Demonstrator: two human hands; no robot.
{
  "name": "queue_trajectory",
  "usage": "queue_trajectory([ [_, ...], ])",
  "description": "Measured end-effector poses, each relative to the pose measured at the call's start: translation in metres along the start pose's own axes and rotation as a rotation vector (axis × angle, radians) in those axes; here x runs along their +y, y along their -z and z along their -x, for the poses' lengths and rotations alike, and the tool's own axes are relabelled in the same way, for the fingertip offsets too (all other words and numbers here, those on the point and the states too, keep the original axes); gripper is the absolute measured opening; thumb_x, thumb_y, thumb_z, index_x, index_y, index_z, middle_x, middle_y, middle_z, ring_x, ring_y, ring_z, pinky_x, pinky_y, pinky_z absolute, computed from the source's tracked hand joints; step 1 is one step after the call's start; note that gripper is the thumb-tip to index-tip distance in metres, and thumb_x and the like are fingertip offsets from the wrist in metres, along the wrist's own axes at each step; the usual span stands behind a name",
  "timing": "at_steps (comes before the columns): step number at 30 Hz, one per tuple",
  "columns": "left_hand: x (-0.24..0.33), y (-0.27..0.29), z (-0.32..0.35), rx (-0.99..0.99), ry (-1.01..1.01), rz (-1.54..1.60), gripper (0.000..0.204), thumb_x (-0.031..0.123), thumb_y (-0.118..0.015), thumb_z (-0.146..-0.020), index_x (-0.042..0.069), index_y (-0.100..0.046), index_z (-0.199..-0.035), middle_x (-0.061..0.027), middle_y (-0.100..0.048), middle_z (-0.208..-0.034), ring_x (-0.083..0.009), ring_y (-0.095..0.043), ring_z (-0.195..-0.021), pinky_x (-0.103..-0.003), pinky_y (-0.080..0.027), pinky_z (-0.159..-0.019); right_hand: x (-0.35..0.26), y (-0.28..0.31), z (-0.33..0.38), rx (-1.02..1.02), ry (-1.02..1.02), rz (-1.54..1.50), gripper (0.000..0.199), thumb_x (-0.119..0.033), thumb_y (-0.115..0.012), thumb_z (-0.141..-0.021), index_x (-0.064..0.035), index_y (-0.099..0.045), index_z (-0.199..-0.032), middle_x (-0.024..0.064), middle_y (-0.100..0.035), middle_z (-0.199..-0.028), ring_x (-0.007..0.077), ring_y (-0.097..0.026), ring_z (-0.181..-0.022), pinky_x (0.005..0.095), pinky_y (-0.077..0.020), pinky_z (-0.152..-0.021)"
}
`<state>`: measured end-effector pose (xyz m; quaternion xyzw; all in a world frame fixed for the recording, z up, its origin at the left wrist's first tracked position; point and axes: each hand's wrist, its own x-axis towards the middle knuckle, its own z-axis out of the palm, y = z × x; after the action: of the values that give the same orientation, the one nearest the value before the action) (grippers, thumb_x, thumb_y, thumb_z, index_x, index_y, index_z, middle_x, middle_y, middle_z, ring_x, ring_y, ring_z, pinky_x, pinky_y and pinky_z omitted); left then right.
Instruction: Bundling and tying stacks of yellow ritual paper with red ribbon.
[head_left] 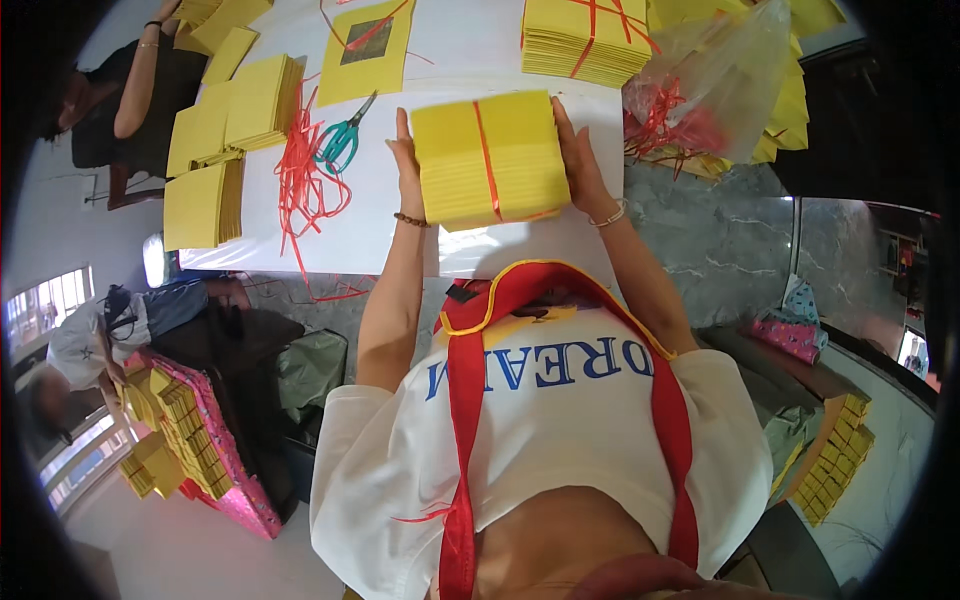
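A thick bundle of yellow paper sheets (450,150) is held between my two hands above the near part of the table. One red plastic ribbon (487,155) runs around its middle. Against the bundle's left side presses my left hand (407,170), its fingers pointing away from me. My right hand (582,170) grips the opposite side, thumb and fingers along the edge. To the left on the table lie teal-handled scissors (340,145), beside a tangled heap of loose red ribbon (303,185).
Yellow paper stacks (205,205) line the table's left side, where another person (130,100) sits. A tied bundle (575,50) stands at the far right, near a clear plastic bag (735,75). A second person (85,335) is at lower left by stacked bundles (190,430).
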<state>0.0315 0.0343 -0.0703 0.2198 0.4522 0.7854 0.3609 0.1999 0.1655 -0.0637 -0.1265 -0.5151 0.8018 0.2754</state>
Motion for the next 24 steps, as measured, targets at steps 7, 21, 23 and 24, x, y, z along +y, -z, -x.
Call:
queue_trajectory([
  [7,-0.015,0.024,0.016,-0.004,0.149,0.060,0.068,0.057,-0.022,-0.086,0.014,-0.012,-0.137,-0.0084,-0.031,-0.132,-0.0209,-0.036,-0.118,-0.033,-0.034,-0.095,0.004,-0.011,0.011,0.138,-0.238,0.030,0.054,-0.039,-0.016,-0.093,-0.0078,-0.008,-0.137,0.0063,-0.010,-0.142,0.0179,-0.012,-0.130,0.0297,-0.0088,-0.106],
  [21,-0.011,0.037,0.005,-0.022,0.527,0.142,0.061,0.052,-0.019,-0.089,0.009,-0.025,-0.132,-0.0084,-0.041,-0.124,-0.0182,-0.043,-0.111,-0.029,-0.039,-0.090,-0.001,-0.022,0.009,0.251,-0.203,0.233,0.053,-0.040,-0.026,-0.093,-0.0085,-0.019,-0.135,0.0079,-0.027,-0.136,0.0180,-0.032,-0.122,0.0273,-0.0287,-0.098],
  [23,-0.010,0.034,0.008,-0.034,0.360,0.018,0.061,0.051,-0.019,-0.089,0.009,-0.023,-0.133,-0.0092,-0.038,-0.127,-0.0190,-0.039,-0.115,-0.029,-0.035,-0.093,-0.011,-0.024,0.005,0.199,-0.228,0.181,0.054,-0.040,-0.026,-0.093,-0.0086,-0.016,-0.136,0.0083,-0.025,-0.137,0.0179,-0.029,-0.123,0.0278,-0.0257,-0.100],
  [24,-0.003,0.023,0.005,-0.054,0.205,-0.103,0.061,0.051,-0.019,-0.090,0.008,-0.021,-0.134,-0.0100,-0.034,-0.131,-0.0198,-0.036,-0.118,-0.029,-0.031,-0.096,-0.016,-0.022,0.002,0.162,-0.255,0.132,0.056,-0.040,-0.026,-0.093,-0.0086,-0.013,-0.136,0.0086,-0.022,-0.138,0.0177,-0.025,-0.125,0.0284,-0.0228,-0.101],
])
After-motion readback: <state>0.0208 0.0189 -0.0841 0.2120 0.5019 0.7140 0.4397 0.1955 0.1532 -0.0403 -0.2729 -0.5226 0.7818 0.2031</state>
